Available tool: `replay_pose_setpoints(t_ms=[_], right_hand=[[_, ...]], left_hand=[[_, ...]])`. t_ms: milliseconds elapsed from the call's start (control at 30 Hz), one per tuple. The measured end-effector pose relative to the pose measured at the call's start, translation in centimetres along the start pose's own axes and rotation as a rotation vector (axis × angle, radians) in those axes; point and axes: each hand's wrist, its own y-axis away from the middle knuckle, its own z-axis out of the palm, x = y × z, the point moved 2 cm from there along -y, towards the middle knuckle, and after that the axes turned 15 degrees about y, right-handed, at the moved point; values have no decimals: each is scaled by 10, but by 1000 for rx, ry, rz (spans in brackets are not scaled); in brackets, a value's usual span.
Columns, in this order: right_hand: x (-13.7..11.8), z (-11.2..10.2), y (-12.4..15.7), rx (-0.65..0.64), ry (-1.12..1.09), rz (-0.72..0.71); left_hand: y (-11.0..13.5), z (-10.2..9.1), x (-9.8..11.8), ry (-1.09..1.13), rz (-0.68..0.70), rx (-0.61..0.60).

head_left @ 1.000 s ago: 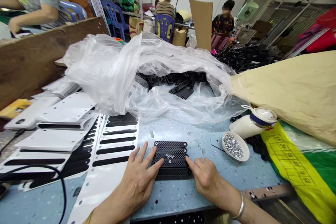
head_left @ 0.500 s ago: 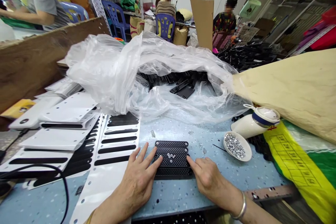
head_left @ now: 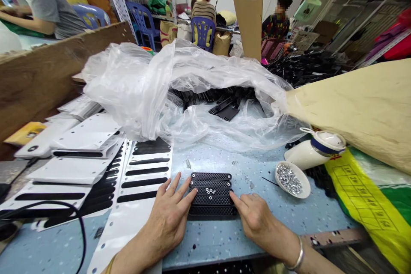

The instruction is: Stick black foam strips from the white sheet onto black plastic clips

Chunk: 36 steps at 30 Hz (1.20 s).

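Several black perforated plastic strips (head_left: 212,195) lie side by side on the blue table (head_left: 218,239), with a few small silver washers (head_left: 208,190) resting on them. My left hand (head_left: 168,220) lies flat with fingers spread, its fingertips on the strips' left ends. My right hand (head_left: 257,220) is loosely curled, its index finger touching the strips' right edge. Neither hand holds anything.
A small white bowl of silver parts (head_left: 291,179) and a tipped white jar (head_left: 313,150) sit to the right. A clear plastic bag of black parts (head_left: 192,94) lies behind. White sticker sheets (head_left: 96,162) and a black cable (head_left: 48,209) are at left. Other people work at the back.
The view shifted slightly. Both hands stayed against the strips' ends, with only small finger shifts.
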Motion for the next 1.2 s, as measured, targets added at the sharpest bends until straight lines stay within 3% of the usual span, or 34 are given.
replay_pose_setpoints(t_ms=[333,633,933,1200], right_hand=[[1,1,0,7,-9,-1],[-1,-5,-2,30,-11,8],[-1,-2,-2,22,1,4],[4,-2,-4,106,-19,7]], left_hand=[[1,8,-1,-1,-20,-23],[14,-2,-15,-39,-36,-58],[20,2,-20,86,-40,-56],[10,-7,-31,117,46,-139]])
